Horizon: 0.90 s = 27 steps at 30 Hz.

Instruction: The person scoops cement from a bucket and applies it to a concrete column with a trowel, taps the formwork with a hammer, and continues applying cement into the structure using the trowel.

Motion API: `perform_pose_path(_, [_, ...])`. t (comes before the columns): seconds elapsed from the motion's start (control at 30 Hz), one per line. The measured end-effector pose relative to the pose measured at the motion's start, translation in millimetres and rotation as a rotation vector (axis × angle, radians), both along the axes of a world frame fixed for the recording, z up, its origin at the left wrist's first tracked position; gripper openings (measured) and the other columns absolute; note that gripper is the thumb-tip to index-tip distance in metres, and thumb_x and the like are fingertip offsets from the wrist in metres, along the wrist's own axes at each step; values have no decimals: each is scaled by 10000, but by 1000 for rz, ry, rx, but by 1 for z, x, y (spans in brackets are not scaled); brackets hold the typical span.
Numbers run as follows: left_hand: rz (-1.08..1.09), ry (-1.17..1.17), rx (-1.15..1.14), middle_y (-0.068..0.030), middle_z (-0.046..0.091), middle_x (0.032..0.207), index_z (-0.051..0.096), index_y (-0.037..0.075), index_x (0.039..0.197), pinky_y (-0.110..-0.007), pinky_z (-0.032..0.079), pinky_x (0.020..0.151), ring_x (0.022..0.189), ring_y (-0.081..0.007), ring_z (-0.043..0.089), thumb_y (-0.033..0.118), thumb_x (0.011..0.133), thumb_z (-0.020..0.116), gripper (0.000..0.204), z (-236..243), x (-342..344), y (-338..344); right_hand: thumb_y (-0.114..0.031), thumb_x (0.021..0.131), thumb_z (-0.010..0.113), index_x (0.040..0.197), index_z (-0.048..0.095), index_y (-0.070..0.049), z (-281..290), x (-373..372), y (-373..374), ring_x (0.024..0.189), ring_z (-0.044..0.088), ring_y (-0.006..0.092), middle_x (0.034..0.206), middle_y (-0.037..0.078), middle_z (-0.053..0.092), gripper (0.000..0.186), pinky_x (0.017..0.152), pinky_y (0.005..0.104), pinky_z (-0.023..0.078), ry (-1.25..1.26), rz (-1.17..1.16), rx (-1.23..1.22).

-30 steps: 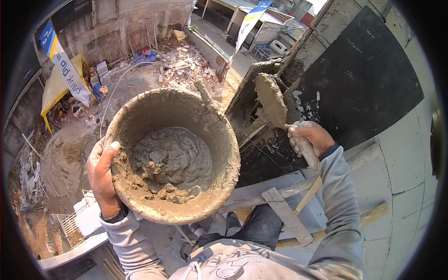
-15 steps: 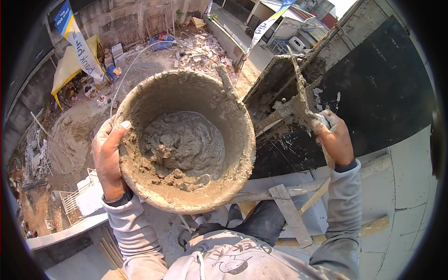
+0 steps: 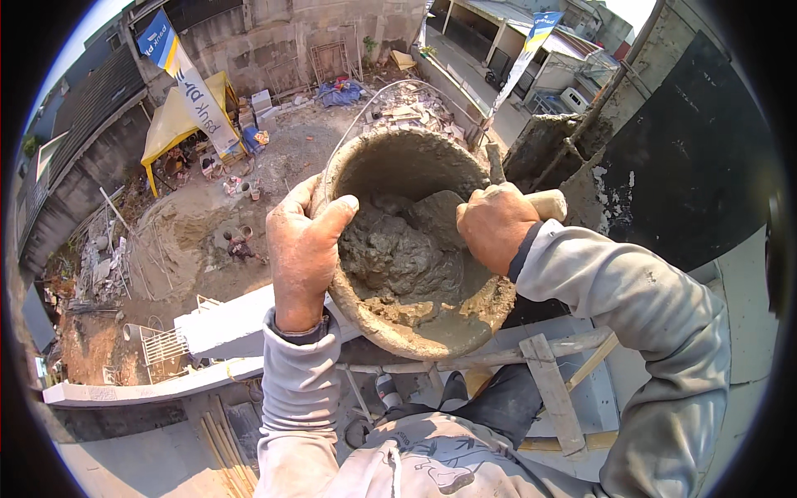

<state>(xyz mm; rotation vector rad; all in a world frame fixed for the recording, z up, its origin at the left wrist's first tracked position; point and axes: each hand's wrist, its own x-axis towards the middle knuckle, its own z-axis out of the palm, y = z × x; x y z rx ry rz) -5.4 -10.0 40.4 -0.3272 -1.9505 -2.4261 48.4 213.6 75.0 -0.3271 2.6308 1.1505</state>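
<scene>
I am holding the round bucket (image 3: 423, 347) with the left hand (image 3: 307, 249) at the left part of its rim; the thumb is lying over the edge. The bucket is staying between the two hands, and what is supporting it from below I cannot tell. The right hand (image 3: 498, 228) is clenching around the handle of a trowel (image 3: 438, 217), whose handle end is sticking out to the right of this fist. The blade is standing inside the bucket, just left of the right hand, and is touching the wet grey mortar (image 3: 403, 261); its depth I cannot tell. Just beyond the right hand, a crusted stub (image 3: 496, 162) is rising at the rim. Farther right of it, a black panel (image 3: 697, 158) is showing. Nearer to the body than both hands, a wooden pole (image 3: 490, 359) is running behind a short plank (image 3: 552, 398). Far below, left of the left hand, another person (image 3: 241, 243) is showing.
</scene>
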Motion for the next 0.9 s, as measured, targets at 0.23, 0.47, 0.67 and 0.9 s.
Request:
perform_pose_path(0.23, [-25,-27,-1,-107,705,1124,611,-104,1259,-271,508,910,977,-125,651,28,853,681,432,10,5,10,-185,755,643,940,683,-17,-9,20,14,855,699,418,814,216,701,253,770,495,556,-242,-256,-610])
perform_pose_path(0.47, [-32,-36,51,-105,705,1117,610,-102,1257,-258,506,902,973,-121,650,8,849,675,428,11,8,15,-221,783,646,977,701,-42,5,49,23,860,705,420,840,223,710,270,789,492,564,-210,-286,-806])
perform_pose_path(0.67, [31,-28,-80,-105,710,1099,623,-103,1240,-255,501,889,943,-121,647,44,866,671,405,9,10,10,-257,813,663,966,690,-66,5,65,36,801,691,422,784,222,689,247,741,503,548,-111,-264,-924])
perform_pose_path(0.9, [-8,-131,104,-100,716,1074,633,-98,1236,-263,517,853,921,-126,653,103,894,673,398,-25,-6,-17,-262,796,710,966,690,-36,38,66,28,788,684,426,785,209,692,283,724,482,547,20,-306,-1118])
